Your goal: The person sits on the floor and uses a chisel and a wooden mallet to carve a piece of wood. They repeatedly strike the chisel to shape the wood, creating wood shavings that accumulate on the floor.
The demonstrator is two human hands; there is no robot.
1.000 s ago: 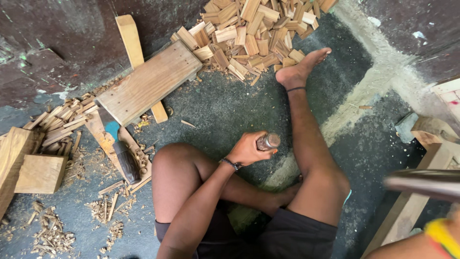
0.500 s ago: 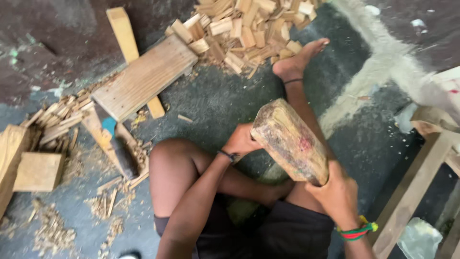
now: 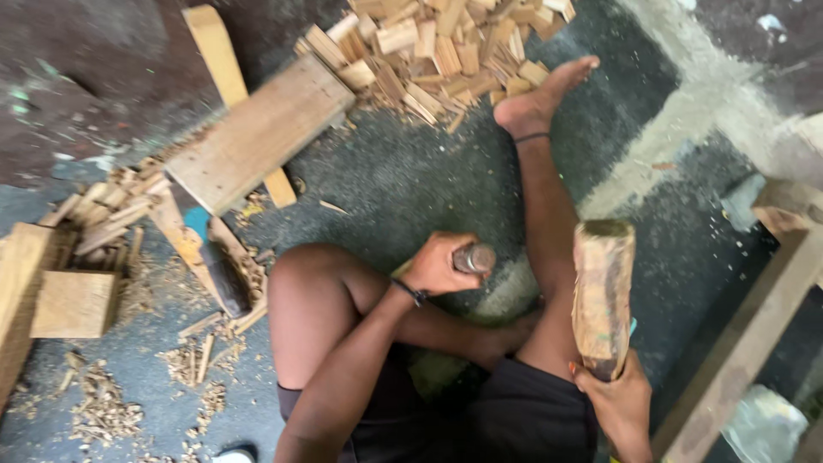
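Dusty concrete floor (image 3: 411, 180) is carrying split wood pieces (image 3: 446, 47) along the top of the frame and a plank (image 3: 257, 133) at upper left. At centre, the left hand (image 3: 437, 264) is closing tightly around a metal chisel (image 3: 474, 257); at lower right, the right hand (image 3: 619, 403) is gripping a wooden mallet (image 3: 603, 296) upright. With bare legs so near, a glancing blow could slip onto skin.

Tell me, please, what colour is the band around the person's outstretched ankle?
The ankle band is black, a thin ring just above the foot, seen in the head view.
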